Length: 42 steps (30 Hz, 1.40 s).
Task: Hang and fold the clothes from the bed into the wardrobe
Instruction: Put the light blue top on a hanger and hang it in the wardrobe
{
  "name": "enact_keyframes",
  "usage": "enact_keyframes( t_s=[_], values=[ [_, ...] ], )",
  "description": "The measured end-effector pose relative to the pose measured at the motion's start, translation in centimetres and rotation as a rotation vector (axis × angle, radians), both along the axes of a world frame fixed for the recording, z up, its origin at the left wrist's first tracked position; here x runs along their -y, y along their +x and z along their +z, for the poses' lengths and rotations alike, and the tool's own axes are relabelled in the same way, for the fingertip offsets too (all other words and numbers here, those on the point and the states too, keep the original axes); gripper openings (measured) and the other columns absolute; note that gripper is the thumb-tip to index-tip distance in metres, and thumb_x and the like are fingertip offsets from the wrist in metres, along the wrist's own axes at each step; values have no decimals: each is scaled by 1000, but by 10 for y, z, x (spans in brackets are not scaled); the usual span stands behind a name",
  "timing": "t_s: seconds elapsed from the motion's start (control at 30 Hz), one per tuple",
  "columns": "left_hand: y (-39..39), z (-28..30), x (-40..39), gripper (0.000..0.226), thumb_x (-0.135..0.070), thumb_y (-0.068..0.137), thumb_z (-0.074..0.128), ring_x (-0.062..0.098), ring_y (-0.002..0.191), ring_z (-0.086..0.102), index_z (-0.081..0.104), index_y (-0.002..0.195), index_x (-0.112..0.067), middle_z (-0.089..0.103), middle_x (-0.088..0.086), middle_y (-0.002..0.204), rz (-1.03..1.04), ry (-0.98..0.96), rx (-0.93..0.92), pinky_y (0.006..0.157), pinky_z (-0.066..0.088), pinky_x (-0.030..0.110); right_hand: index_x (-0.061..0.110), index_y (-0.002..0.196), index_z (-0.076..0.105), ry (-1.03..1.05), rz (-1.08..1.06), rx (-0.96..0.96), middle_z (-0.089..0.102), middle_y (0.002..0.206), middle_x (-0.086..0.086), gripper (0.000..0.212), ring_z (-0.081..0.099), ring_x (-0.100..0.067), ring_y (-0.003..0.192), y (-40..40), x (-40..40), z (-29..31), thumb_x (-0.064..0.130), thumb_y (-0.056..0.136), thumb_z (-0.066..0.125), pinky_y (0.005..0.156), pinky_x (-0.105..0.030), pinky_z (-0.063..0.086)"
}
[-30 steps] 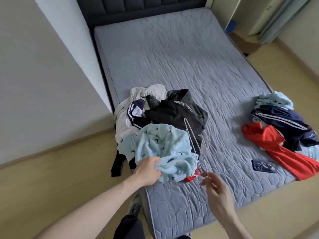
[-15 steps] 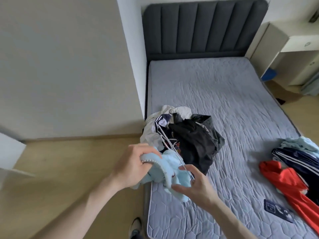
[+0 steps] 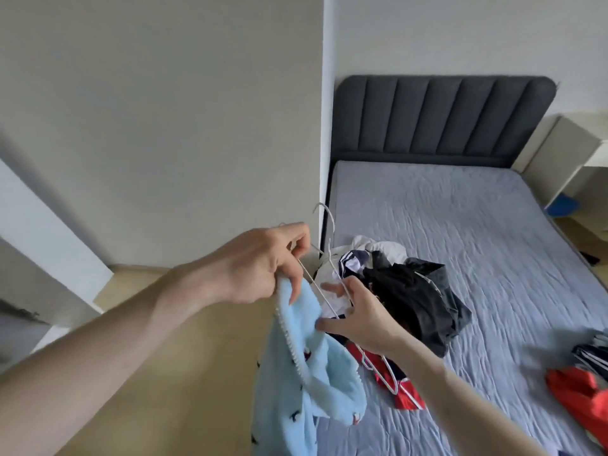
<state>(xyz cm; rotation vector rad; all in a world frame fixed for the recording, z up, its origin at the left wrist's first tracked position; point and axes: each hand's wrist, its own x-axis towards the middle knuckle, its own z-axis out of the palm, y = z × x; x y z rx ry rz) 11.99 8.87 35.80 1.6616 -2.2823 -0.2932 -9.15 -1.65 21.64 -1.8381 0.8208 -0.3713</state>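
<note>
The left hand (image 3: 260,264) is raised over the floor just off the bed's (image 3: 460,225) left edge, its fingers curled round the top of a light blue fleece garment (image 3: 296,373) and also pinching a thin white wire hanger (image 3: 324,284). The garment hangs straight down from that grip, long axis vertical, its patterned lower part dropping out of the bottom of the view beside the bed's near left corner. The hanger runs on a slant: its hook points up and away toward the wall corner by the headboard (image 3: 441,120), and its wire runs down toward the right hand (image 3: 358,314). More white wire shows below that hand, over a red cloth (image 3: 404,390); whether it is the same hanger cannot be told. The right hand is spread, fingers fanned, with fingertips touching the fleece and the wire. Behind it a heap of dark and white clothes (image 3: 404,284) lies at the bed's left edge. Red and navy clothing (image 3: 585,390) lies at the bed's right edge.
</note>
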Motion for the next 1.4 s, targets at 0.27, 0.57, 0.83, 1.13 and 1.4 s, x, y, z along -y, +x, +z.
enact_keyframes(
  t_s=[0.27, 0.57, 0.83, 1.13, 1.4],
  values=[
    [47, 50, -36, 44, 7, 65, 58, 11, 76, 63, 74, 61, -33, 59, -10, 106, 22, -106, -285, 66, 45, 14, -7, 117, 48, 198, 303, 30, 63, 96, 0, 78, 63, -11, 85, 74, -15, 53, 31, 65, 94, 80, -32, 56],
    [126, 2, -91, 42, -14, 84, 79, 9, 102, 68, 60, 114, -37, 61, -18, 122, 633, -251, -614, 83, 59, 27, 16, 80, 43, 133, -17, 386, 61, 77, -5, 51, 67, -20, 73, 116, -41, 70, 24, 72, 93, 66, -46, 62],
    [36, -136, -127, 85, -83, 64, 65, 10, 108, 71, 55, 133, -33, 69, -8, 125, 721, 582, -1039, 102, 56, 42, 21, 77, 36, -29, -266, 515, 53, 64, 14, 60, 56, -4, 59, 140, -45, 85, 40, 69, 93, 55, -21, 52],
    [-18, -141, -88, 79, -64, 67, 87, 3, 117, 63, 59, 135, -34, 69, -21, 122, 542, 387, -872, 105, 50, 33, 23, 76, 38, -48, -525, 499, 49, 71, 5, 55, 50, -12, 65, 141, -42, 91, 42, 71, 90, 64, -32, 54],
    [55, -112, -71, 25, -44, 89, 62, 18, 91, 74, 75, 98, -25, 78, -4, 91, 874, 76, -935, 88, 59, 45, 9, 93, 73, 97, -421, 359, 80, 83, -2, 35, 77, -18, 71, 84, 3, 98, 26, 72, 95, 62, -30, 62]
  ],
)
